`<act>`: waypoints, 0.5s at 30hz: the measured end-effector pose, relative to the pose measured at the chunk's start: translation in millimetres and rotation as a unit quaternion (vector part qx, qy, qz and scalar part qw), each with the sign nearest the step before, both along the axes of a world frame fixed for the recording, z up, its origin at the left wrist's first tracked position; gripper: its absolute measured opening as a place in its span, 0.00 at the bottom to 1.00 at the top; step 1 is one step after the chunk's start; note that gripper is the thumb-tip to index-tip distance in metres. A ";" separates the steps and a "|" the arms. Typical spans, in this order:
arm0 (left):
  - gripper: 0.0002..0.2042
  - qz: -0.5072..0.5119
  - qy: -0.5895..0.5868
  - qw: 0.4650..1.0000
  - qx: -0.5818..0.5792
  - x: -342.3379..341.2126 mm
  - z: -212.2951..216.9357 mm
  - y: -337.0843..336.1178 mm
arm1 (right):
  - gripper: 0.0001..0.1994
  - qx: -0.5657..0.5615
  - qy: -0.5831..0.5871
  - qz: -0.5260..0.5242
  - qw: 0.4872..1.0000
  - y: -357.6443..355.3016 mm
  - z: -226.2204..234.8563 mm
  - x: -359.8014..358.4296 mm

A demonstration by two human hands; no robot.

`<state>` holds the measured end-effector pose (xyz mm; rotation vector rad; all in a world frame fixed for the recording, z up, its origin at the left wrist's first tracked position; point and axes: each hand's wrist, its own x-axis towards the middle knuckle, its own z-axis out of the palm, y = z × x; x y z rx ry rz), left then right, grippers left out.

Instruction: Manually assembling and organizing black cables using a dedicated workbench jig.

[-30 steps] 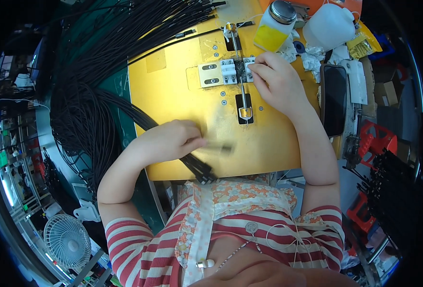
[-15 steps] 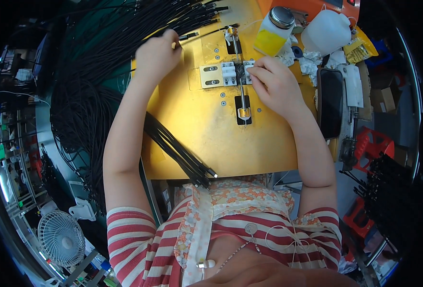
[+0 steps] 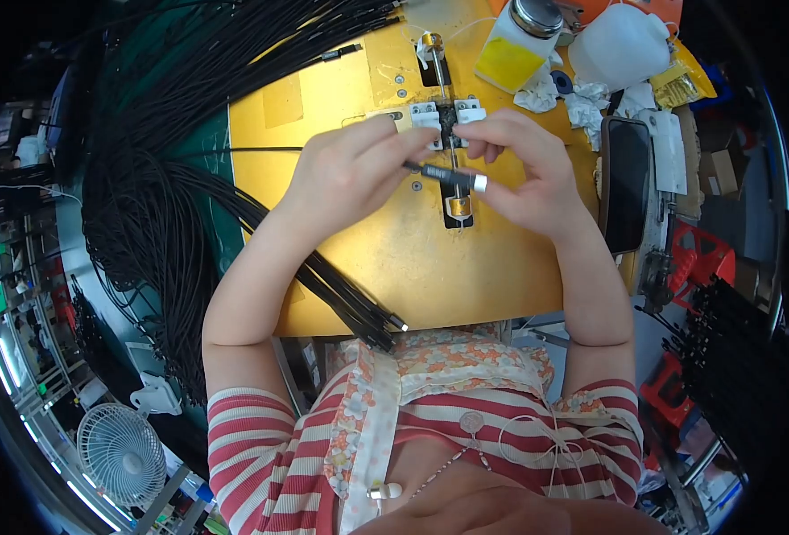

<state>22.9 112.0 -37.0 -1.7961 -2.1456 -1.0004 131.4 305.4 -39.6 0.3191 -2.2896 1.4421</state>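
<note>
My left hand [image 3: 350, 169] is closed on a black cable over the gold work plate [image 3: 394, 267]. The cable's thick black connector [image 3: 448, 176], with a silver tip, sticks out to the right from its fingers. My right hand [image 3: 532, 174] is open, thumb apart from the curled fingers. Its index fingertip is by the right white clamp block [image 3: 470, 111], and its thumb is close to the silver tip; whether they touch I cannot tell. The left clamp block [image 3: 425, 114] faces it across a dark gap. Metal rods with brass-coloured ends [image 3: 458, 209] run above and below.
Black cables [image 3: 144, 205] pile up at the left, and a bundle [image 3: 350, 299] hangs over the plate's front edge. At the back right stand a metal-lidded bottle [image 3: 519, 45], a white jug [image 3: 622, 53] and crumpled tissue [image 3: 583, 114]. A phone [image 3: 626, 183] lies right.
My left hand has come right and nearer from the far cable ends, bringing a cable connector to the clamp. My right hand's thumb has spread away from its fingers, which stay by the clamp block.
</note>
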 end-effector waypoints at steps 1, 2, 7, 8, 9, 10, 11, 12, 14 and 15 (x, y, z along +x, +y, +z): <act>0.16 0.021 0.001 1.000 -0.014 -3.2 -2.0 0.9 | 0.12 -0.038 -0.003 0.022 0.999 -0.6 2.7 1.4; 0.14 0.042 0.002 0.999 -0.029 -6.1 -3.9 1.6 | 0.12 -0.038 -0.006 0.023 0.999 -0.1 2.6 0.7; 0.14 0.052 0.013 0.994 -0.097 -11.5 -14.8 4.0 | 0.07 0.059 0.069 -0.007 0.996 6.8 -7.5 -4.3; 0.14 0.048 -0.016 0.997 -0.060 -10.2 -17.0 5.0 | 0.07 0.059 0.067 -0.008 0.996 7.8 -9.6 -5.7; 0.13 0.046 -0.044 0.998 -0.024 -9.4 -19.3 5.1 | 0.06 0.052 0.047 -0.037 0.997 8.3 -12.2 -6.8; 0.13 0.045 -0.046 0.998 -0.025 -10.0 -22.5 5.1 | 0.05 0.045 0.028 -0.065 0.996 8.8 -14.9 -8.1; 0.15 0.044 -0.028 0.999 -0.010 -11.6 -26.5 5.5 | 0.05 0.044 0.026 -0.066 0.996 9.1 -18.3 -9.8; 0.16 0.043 -0.009 0.999 0.005 -12.6 -29.7 6.2 | 0.05 0.038 0.000 -0.087 0.995 9.8 -22.1 -11.2; 0.18 0.040 0.020 0.999 -0.015 -15.3 -33.3 4.6 | 0.05 0.032 -0.028 -0.107 0.993 10.5 -28.9 -13.9; 0.20 0.037 0.051 0.997 -0.034 -16.8 -34.3 3.3 | 0.05 0.033 -0.042 -0.114 0.992 10.2 -31.7 -15.6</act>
